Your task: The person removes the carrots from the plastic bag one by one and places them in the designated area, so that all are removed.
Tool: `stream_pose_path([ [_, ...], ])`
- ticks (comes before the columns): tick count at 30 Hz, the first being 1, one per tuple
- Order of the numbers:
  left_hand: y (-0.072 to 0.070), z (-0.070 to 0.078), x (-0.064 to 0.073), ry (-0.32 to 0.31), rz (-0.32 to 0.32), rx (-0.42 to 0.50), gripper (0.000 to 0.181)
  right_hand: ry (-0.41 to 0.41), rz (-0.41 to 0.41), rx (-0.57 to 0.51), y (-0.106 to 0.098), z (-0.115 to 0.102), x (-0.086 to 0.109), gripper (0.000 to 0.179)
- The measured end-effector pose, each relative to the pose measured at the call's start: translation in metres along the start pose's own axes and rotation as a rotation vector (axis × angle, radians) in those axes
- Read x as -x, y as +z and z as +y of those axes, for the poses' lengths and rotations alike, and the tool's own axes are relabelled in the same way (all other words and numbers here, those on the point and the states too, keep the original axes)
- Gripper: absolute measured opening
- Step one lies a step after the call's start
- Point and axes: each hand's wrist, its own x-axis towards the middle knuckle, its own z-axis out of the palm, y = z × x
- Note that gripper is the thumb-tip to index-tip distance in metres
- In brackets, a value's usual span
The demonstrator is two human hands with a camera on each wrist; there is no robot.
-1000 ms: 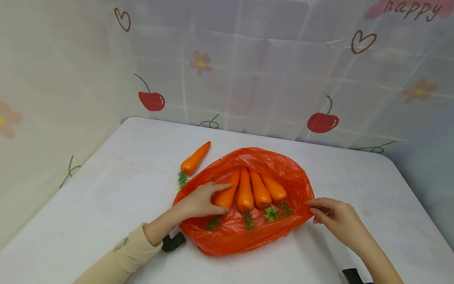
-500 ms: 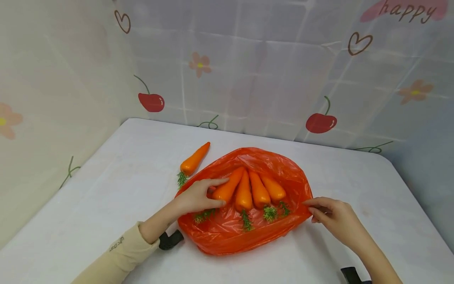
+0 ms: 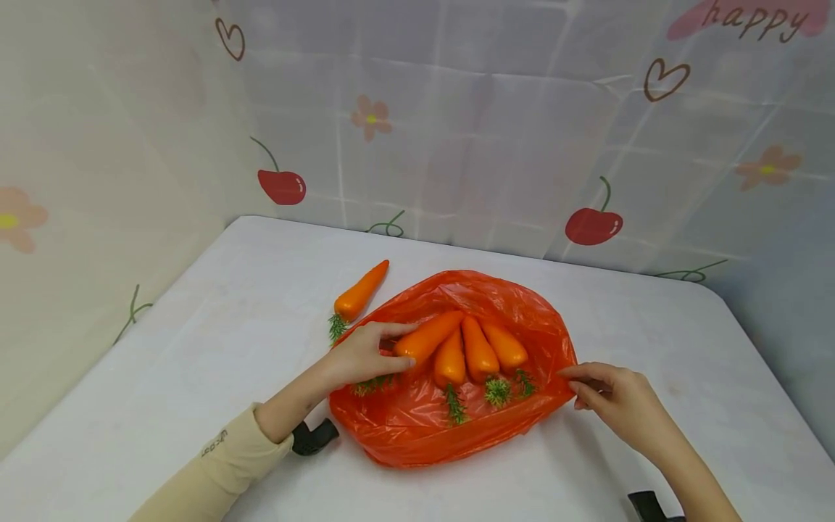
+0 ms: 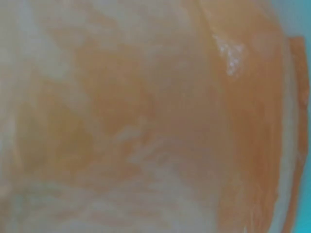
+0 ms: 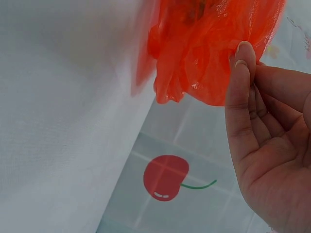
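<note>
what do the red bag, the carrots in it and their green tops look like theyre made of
Red bag: thin, glossy plastic film, by its crinkles and bright highlights. Carrots: probably moulded plastic or coated foam, being smooth, shiny and evenly orange, though the inside is hidden. Green tops: likely plastic sprigs, matte, with needle-like strands.

Item count: five carrots point(image 3: 481, 349), one red bag point(image 3: 430, 444), one left hand point(image 3: 365, 355), one right hand point(image 3: 616, 399)
Carrots: four inside the red bag, one outside; leafy tops point(image 3: 498, 392): five, one per carrot; table point(image 3: 248, 297): one; beige sleeve point(image 3: 225, 457): one; black wrist fittings point(image 3: 315, 437): two, one near each wrist; backdrop point(image 3: 470, 170), head view: two red cherries point(image 3: 593, 227), three orange flowers point(image 3: 371, 118) (one cut by the left edge), two heart outlines point(image 3: 684, 73), three green curls point(image 3: 392, 230), one lettered word point(image 3: 757, 19); one fragment at the upper edge, too small to identify, excluded
</note>
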Motion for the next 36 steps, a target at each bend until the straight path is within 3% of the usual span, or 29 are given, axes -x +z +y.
stream_pose_path([
  [9,-0.002,0.000,-0.001,-0.030,-0.006,0.069,0.053,-0.009,0.004,-0.003,0.000,0.000,-0.001,0.021],
  [20,-0.011,0.002,0.000,0.026,-0.036,0.258,0.055,0.019,-0.006,-0.013,0.000,0.000,-0.001,0.022],
  [29,-0.036,0.006,0.005,0.059,0.030,0.367,0.057,0.013,0.007,-0.002,-0.001,0.001,0.002,0.021],
  [36,-0.063,0.002,0.012,0.072,0.113,0.378,0.057,0.008,0.006,-0.005,-0.001,0.000,0.001,0.021],
])
